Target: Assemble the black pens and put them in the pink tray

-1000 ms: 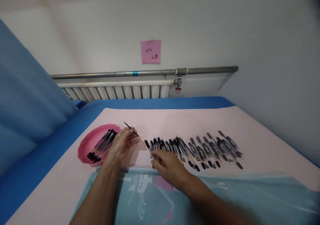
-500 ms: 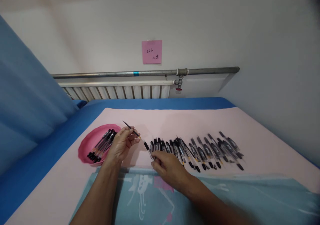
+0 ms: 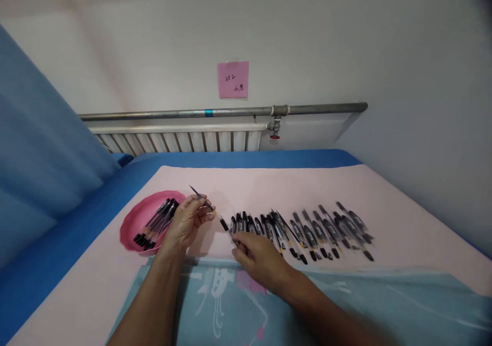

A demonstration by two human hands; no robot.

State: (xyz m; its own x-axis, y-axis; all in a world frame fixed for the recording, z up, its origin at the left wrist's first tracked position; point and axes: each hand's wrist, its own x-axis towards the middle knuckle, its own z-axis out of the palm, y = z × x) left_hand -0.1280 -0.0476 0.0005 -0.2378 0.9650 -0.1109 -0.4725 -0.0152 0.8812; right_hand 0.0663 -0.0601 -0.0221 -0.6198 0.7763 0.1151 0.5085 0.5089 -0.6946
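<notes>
My left hand (image 3: pixel 186 223) pinches a thin black pen refill (image 3: pixel 201 199) that points up and to the left. My right hand (image 3: pixel 258 256) is closed on a clear pen barrel with a black grip (image 3: pixel 226 228), whose end meets the refill's tip. Just right of it, a long row of clear-and-black pens (image 3: pixel 303 228) lies on the pink sheet (image 3: pixel 269 187). Left of my left hand stands a pink dish (image 3: pixel 132 218) holding several assembled black pens (image 3: pixel 157 222).
The pink sheet covers a blue bed surface (image 3: pixel 57 253); a light blue printed cloth (image 3: pixel 346 305) lies nearest me. A radiator (image 3: pixel 177 140) and a metal pipe (image 3: pixel 223 112) run along the wall behind, under a pink sticky note (image 3: pixel 232 79). A blue curtain (image 3: pixel 34 146) hangs on the left.
My right hand has drawn the pen barrel slightly left, closer to the refill's tip. My left hand has barely moved.
</notes>
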